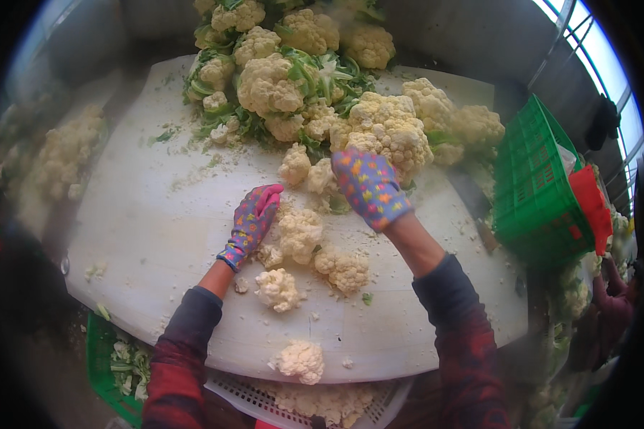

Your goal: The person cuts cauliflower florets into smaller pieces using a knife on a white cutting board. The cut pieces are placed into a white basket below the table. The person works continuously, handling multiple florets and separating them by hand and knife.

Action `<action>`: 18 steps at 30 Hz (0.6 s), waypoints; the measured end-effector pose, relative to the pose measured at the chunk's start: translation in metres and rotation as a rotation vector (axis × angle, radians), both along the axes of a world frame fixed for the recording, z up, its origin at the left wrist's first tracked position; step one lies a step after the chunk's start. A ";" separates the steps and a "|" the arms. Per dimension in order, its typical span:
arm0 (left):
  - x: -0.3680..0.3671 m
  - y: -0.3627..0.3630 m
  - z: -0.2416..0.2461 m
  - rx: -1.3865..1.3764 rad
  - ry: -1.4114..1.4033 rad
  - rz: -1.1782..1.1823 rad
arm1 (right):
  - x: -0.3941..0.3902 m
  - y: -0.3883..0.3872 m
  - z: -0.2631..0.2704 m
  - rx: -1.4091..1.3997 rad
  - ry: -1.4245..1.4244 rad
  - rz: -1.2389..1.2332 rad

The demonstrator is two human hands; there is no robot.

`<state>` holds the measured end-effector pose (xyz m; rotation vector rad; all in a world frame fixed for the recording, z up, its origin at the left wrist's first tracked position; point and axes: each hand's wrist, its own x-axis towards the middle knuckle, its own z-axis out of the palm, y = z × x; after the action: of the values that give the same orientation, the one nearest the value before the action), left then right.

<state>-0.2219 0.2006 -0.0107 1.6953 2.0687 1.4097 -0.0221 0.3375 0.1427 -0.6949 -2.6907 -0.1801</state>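
Observation:
My left hand (251,222), in a flowered knit glove with pink on the palm side, is beside a cauliflower floret (300,235) on the white board. Its fingers are curled, and I cannot tell whether anything is in them. My right hand (371,187), gloved alike and slightly blurred, is curled in front of a large cauliflower head (390,131); its grip is hidden. Small florets (295,163) lie between the hands. Nearer me are another floret (278,290), a wider piece (343,269), and one floret (300,362) at the board's front edge.
Cauliflower heads with leaves (271,83) are piled at the back of the white board (155,214). A green crate (539,187) stands at right. Below the front edge is a white perforated basket (247,399) of florets; a green bin (104,370) holds trimmings. Another person (614,305) is at far right.

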 end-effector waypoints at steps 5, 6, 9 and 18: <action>0.004 -0.003 0.000 0.069 0.231 -0.002 | -0.039 0.047 0.017 0.065 -0.250 -0.140; 0.002 -0.007 -0.001 0.083 0.226 0.008 | -0.022 0.046 0.015 0.152 -0.179 -0.134; -0.014 -0.024 -0.006 0.096 0.290 -0.060 | 0.037 0.038 0.020 0.254 -0.159 -0.094; -0.039 0.003 -0.004 0.061 0.096 0.042 | -0.020 0.041 0.035 0.082 -0.008 -0.194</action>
<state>-0.2612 0.2034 -0.0152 1.7867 2.1439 1.4455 -0.0422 0.3787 0.1773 -0.9310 -2.6047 -0.3413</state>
